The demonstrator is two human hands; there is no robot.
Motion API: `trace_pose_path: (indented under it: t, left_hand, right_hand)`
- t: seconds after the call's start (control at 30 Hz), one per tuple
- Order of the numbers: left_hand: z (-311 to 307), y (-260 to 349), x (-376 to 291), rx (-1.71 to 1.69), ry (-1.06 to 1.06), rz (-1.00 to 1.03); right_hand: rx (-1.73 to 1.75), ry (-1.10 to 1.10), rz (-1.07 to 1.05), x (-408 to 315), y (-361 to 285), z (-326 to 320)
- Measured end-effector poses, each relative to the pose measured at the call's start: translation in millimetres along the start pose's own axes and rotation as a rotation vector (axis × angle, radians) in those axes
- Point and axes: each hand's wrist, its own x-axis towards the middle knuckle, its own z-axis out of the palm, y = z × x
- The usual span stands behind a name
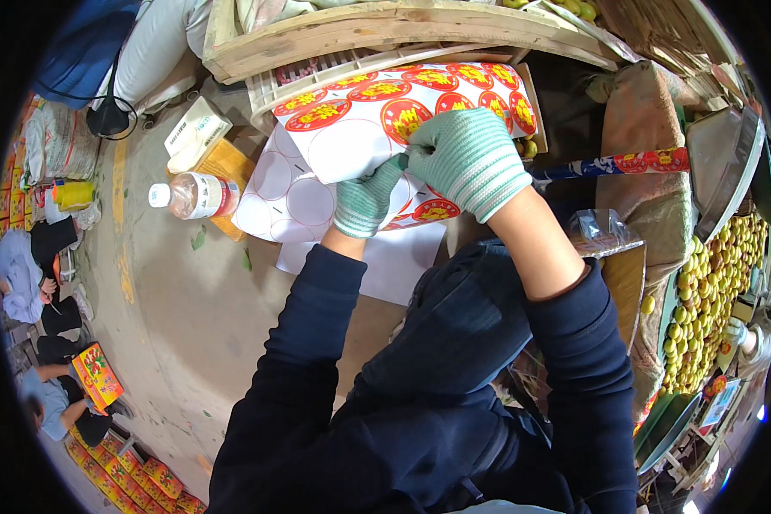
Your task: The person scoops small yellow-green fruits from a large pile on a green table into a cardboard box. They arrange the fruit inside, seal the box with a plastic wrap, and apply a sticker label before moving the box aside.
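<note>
My left hand (367,200), in a green and white striped knit glove, pinches the near edge of a curling sheet of round red and yellow stickers (432,78). Beside it, my right hand (468,160), gloved alike, has its fingers curled and pinched at the sheet, against a red sticker (403,121). The exact spot under those fingertips is hidden. A blank white circle (347,153) shows on the sheet left of the hands. Below hangs a white backing sheet (289,193) with empty circle outlines, and a plain white paper (385,266) lies lower still.
A plastic drink bottle (199,195) and a tissue pack (196,132) lie at left. Behind the stickers are a pale plastic crate (266,96) and a wooden crate (385,26). Right are a padded ledge (639,128) and many green-brown fruits (707,302). A person holds a printed box (96,376).
</note>
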Motion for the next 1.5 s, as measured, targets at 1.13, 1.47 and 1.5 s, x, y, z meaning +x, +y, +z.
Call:
trace_pose_path:
  t: [1.13, 1.47, 1.5]
  left_hand:
    - [139.7, 147.6, -225.0, -0.429, -0.640, -0.904]
    - [199.6, -5.4, -265.8, -0.440, -0.243, -1.448]
    - [205.0, 28.8, -265.5, -0.638, -0.291, -1.403]
  right_hand:
    - [1.495, 0.882, 0.977, -428.8, -64.1, 14.2]
    - [1.465, 0.774, 1.073, -481.8, -77.8, 50.2]
    - [1.364, 0.614, 1.110, -489.9, -77.9, 50.3]
